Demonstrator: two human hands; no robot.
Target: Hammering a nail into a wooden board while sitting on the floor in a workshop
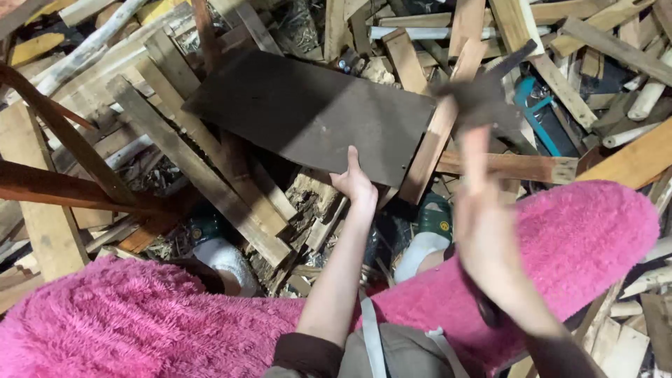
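My left hand point(354, 183) grips the near edge of a dark brown flat board point(301, 112) that lies tilted on a heap of scrap wood. A lighter wooden strip point(432, 143) is fixed along the board's right end. My right hand point(481, 210) is raised to the right of the board and is blurred by motion. It holds a dark, blurred tool point(483, 94) with a long handle above the strip; what kind of tool it is cannot be told.
Loose planks, sticks and offcuts point(210, 182) cover the ground all around. My legs in fluffy pink trousers point(581, 238) spread to both sides, with green slippers point(435, 215) among the wood. A teal object point(535, 112) lies at the right. Reddish beams point(63, 185) cross the left.
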